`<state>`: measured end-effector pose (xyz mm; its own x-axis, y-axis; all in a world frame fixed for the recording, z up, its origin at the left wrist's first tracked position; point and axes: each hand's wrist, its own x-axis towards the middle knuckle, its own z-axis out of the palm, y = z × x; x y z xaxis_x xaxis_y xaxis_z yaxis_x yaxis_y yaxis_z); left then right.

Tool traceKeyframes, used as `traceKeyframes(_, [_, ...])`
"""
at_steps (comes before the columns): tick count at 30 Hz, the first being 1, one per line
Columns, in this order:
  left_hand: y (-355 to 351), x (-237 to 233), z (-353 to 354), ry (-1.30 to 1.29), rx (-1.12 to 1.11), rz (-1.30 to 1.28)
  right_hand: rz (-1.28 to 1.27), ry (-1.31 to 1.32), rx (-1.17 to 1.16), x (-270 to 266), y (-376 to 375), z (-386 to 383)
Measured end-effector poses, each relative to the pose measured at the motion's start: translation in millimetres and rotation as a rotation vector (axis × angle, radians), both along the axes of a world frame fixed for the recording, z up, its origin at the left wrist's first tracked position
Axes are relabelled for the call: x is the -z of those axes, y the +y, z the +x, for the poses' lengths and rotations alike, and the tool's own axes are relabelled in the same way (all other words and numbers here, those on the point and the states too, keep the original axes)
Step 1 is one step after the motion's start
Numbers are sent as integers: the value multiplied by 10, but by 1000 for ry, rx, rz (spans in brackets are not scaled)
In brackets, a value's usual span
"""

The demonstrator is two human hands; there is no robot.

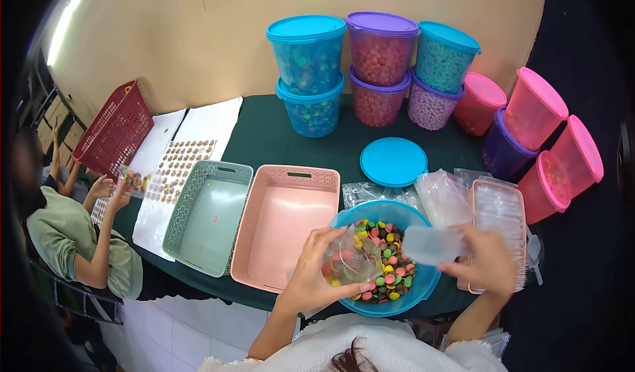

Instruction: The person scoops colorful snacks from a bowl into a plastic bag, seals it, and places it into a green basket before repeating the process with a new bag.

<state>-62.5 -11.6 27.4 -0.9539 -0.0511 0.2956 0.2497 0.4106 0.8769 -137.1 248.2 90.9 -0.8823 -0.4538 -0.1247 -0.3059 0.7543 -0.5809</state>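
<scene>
My left hand [309, 276] is closed around a clear plastic bag [352, 256] with some colourful candies inside it, over the left side of a blue tub [425, 286]. Round candies [395, 280] in pink, yellow, green and brown lie in the tub. My right hand [488, 263], smeared by motion, grips a translucent plastic scoop [430, 245] above the tub's right side. The scoop's contents are too blurred to make out. Behind the tub lies a round blue lid [393, 161].
A pink basket [286, 226] and a green basket [208, 220] stand left. At right are a tray of clear bags [497, 223] and loose plastic bags [444, 196]. Lidded tubs [309, 57] line the back. A person [79, 239] holds a filled bag [137, 180] beside sticker sheets [182, 170].
</scene>
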Motion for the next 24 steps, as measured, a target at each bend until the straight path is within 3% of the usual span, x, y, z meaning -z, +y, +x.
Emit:
traceKeyframes(1, [3,1,-3,14,-14,-46,19,-172,21,170,-25,1])
traceKeyframes(3, [31,-24,-35,24,-23,-30,122,203,-197,535,-164,86])
traceKeyframes(7, [150,-21,-105,69,-72,-27,-520,32,-350,714,-490,222])
traceKeyframes(9, [243,39,-90,31,-103,57,-613,60,-326,738,-711,342])
traceKeyframes(11, [222,83,-78,76,-180,-166,-1037,-169,38,931,-897,416])
traceKeyframes(13, [203,-27,-15,109,-199,-292,-1145,-288,74,969,-898,417])
traceKeyframes(15, [147,-55,74,98,-59,-103,-1201,-167,143,923,-910,413])
traceKeyframes(17, [163,-57,137,84,-60,40,-1176,-202,158,860,-901,406])
traceKeyframes(19, [187,-22,167,-69,-102,535,-1227,-156,173,876,-916,404])
traceKeyframes(21, [190,-7,205,15,-82,496,-1160,-181,61,911,-900,442])
traceKeyframes(23, [203,-41,290,-239,-9,595,-1407,-312,110,867,-1028,531])
traceKeyframes(24, [251,40,292,-133,30,598,-1350,-253,70,951,-1058,545])
